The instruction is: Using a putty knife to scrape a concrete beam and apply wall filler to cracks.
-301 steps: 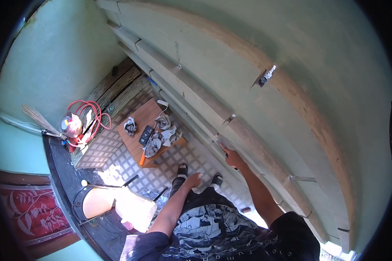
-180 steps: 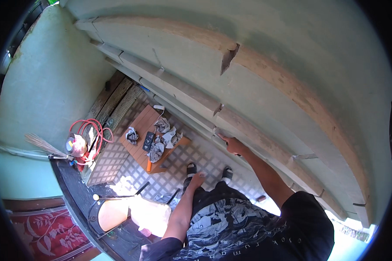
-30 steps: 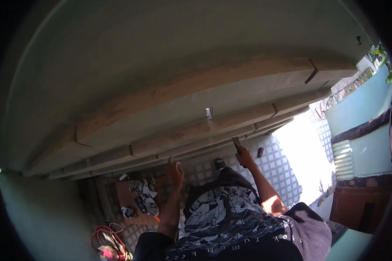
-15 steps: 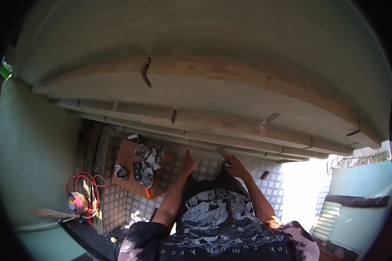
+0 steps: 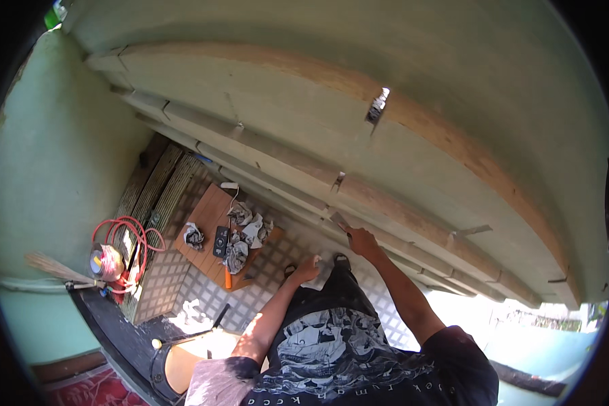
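My right hand point(image 5: 364, 242) is closed round the handle of a flat-bladed scraper point(image 5: 337, 218). Its blade points up and left, close to the lowest wooden rail point(image 5: 291, 191); whether they touch I cannot tell. My left hand point(image 5: 308, 269) is low in front of my legs, fingers curled together. A small pale spot shows at its fingertips, too small to name. Above the hands, several long wooden rails point(image 5: 277, 61) run across the pale green wall point(image 5: 203, 95), with dark notches and small brackets along them.
A small wooden table point(image 5: 206, 210) at left bears crumpled newspaper point(image 5: 236, 257), a black device point(image 5: 220, 241), a white paint roller point(image 5: 229, 185) and an orange-handled tool point(image 5: 228, 279). Left of it are a coiled red hose point(image 5: 157, 233), a broom point(image 5: 57, 266) and upright planks point(image 5: 159, 176). Checkered tiles point(image 5: 386, 308) cover the floor.
The view has turned, so the rails slope down to the right. My right hand with the scraper is nearer the rails; my left hand is lower, farther from them.
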A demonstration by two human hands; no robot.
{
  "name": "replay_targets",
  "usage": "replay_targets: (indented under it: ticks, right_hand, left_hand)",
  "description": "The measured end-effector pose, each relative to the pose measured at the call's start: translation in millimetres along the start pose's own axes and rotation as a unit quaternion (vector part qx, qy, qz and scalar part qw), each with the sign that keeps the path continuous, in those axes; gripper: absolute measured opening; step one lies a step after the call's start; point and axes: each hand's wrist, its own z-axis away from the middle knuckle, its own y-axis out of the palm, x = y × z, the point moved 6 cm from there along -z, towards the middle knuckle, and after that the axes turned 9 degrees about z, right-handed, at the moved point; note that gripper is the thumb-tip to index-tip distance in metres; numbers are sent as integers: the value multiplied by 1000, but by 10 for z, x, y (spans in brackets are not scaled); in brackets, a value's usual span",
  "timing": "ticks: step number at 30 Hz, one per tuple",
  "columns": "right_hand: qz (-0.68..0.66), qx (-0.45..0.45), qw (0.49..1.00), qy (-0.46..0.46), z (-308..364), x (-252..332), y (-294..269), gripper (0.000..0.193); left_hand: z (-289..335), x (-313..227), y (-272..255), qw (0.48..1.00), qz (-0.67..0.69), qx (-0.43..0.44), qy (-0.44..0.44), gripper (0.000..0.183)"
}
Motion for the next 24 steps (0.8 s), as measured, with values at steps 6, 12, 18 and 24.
replay_targets:
  ticks: [6,12,18,24]
  right_hand:
    - [44,24,998,-32,-281,-149,96,66]
    - [64,82,994,-31,-170,-157,-29,71]
    - [68,45,996,-33,-115,-245,-43,71]
    - [36,47,996,-65,-97,-134,-147,65]
  left_hand:
    - [0,-367,-8,998,-13,-21,-66,43]
    - [66,-33,154,993,37,-107,-33,39]
    - [125,-32,248,990,75,-96,-70,38]
    - [178,399,102,960,187,-193,-81,34]
